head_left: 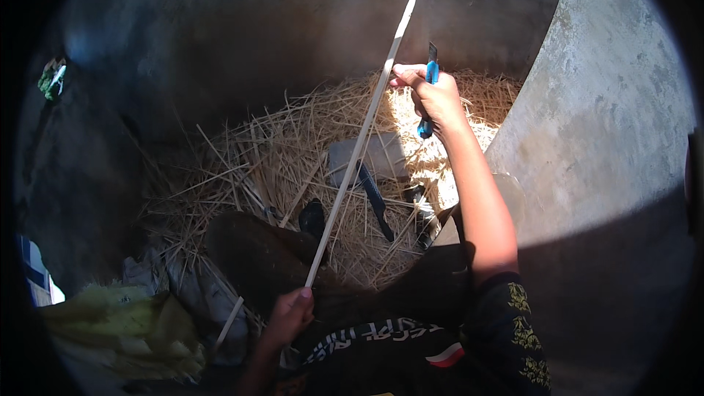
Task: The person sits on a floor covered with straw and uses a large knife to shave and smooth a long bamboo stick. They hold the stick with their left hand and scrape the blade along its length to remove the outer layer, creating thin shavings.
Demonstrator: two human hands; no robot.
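Observation:
A long, thin, pale wooden strip (352, 165) slants from my lap up past the top edge of the view. Near its lower end, my left hand (292, 315) is closed around it. Farther away, my right hand (436, 99) grips a blue utility knife (432, 73) with its blade out, pointing up and away. The thumb and fingertips of that hand are at the strip's right side; I cannot tell whether they pinch it. Below the strip lies a dark, long, flat tool (375, 202), partly over a grey block (345, 158).
Pale shavings and thin strips (286, 139) cover the ground before my legs. A curved grey wall (601, 103) rises on the right, and a dark wall (293, 29) stands behind. Yellowish cloth (125, 323) lies at lower left, near another short strip (229, 323).

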